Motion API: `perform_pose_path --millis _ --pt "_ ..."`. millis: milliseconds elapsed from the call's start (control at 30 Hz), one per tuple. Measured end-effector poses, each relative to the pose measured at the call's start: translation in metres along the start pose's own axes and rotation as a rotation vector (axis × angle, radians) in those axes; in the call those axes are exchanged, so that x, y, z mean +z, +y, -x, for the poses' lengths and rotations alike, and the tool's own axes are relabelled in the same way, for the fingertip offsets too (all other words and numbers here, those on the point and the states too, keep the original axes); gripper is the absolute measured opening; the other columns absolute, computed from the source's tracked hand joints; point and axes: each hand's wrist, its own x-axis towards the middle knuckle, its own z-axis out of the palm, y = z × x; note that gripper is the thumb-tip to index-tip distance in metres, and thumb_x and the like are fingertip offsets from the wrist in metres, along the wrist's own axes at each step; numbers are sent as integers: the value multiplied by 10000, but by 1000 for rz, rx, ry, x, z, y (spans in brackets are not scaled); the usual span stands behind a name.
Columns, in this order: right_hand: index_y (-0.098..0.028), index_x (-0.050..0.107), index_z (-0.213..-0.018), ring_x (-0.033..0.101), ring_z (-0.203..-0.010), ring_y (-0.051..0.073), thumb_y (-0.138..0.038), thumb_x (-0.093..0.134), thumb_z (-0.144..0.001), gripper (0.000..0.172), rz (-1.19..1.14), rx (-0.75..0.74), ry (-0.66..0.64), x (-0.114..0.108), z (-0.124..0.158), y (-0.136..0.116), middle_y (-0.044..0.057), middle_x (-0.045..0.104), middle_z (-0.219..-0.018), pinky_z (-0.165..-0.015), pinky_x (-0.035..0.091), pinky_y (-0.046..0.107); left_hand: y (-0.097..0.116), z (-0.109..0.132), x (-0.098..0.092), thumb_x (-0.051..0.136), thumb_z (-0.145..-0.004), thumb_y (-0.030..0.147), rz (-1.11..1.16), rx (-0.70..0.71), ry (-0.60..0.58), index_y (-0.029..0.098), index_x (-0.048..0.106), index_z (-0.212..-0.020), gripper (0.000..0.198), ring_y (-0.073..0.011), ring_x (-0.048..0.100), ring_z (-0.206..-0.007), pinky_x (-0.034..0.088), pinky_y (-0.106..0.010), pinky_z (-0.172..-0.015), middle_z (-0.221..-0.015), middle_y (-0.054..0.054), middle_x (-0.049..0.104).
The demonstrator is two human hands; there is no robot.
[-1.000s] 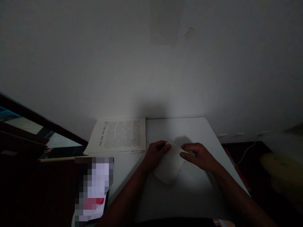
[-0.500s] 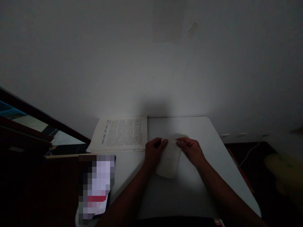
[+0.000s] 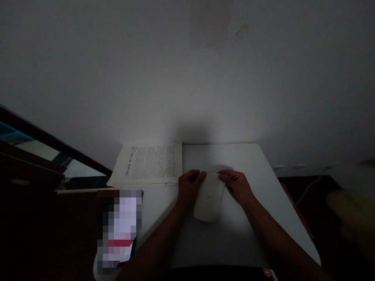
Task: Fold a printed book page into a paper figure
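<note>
A pale, off-white piece of paper [image 3: 208, 201] with a few small dark spots is held up over the white table, its lower end curving a little. My left hand [image 3: 188, 187] pinches its upper left corner, the thumb lying on the near face. At the upper right corner, my right hand [image 3: 236, 185] grips it between thumb and fingers. Both hands are closed, and the fingers behind the paper are hidden. Dim light hides any print or fold lines on it.
Printed sheets [image 3: 155, 164] lie at the table's back left, against the wall [image 3: 140, 78]. A phone-like device [image 3: 125, 226], its screen blurred out, rests at the left edge of the white table [image 3: 234, 156]. A pale cable [image 3: 307, 191] hangs beyond the right side.
Both hands keep their hold on the paper in nearly the same place. The whole view has shifted very slightly.
</note>
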Motion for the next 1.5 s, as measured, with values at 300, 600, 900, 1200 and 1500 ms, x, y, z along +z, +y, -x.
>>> perform_pose_path --millis 300,600,900,1200,1500 --pt "-171 707 -790 571 -636 142 -330 686 -717 176 19 -18 18 -3 0 1 26 664 -686 -643 470 308 0 -1 -2 668 -681 413 -19 10 60 139 661 -674 275 -130 537 -602 427 -236 -565 -628 -9 609" --pt "-181 714 -778 579 -634 141 -306 708 -701 147 12 -27 43 -5 -1 6 22 669 -678 -645 470 309 0 -3 -2 675 -669 409 -26 -10 68 138 677 -663 271 -134 549 -595 424 -237 -559 -623 -9 623" --pt "-165 716 -746 581 -591 141 -340 704 -693 182 14 -42 32 -2 0 1 30 672 -646 -601 474 299 0 -4 -6 663 -690 403 -63 18 55 140 690 -690 264 -133 556 -600 419 -232 -562 -633 -6 635" --pt "-177 718 -736 599 -591 151 -319 726 -669 157 88 -89 83 -1 1 -4 30 685 -643 -606 488 310 2 -5 -7 677 -677 390 -68 16 99 148 710 -692 244 -149 581 -624 433 -245 -581 -640 -15 660" --pt "-194 718 -699 615 -570 147 -316 728 -666 127 209 -119 137 4 5 -14 25 692 -622 -575 509 289 5 -5 -8 682 -669 392 -37 -5 93 140 710 -689 254 -146 566 -612 428 -255 -587 -630 -14 649"
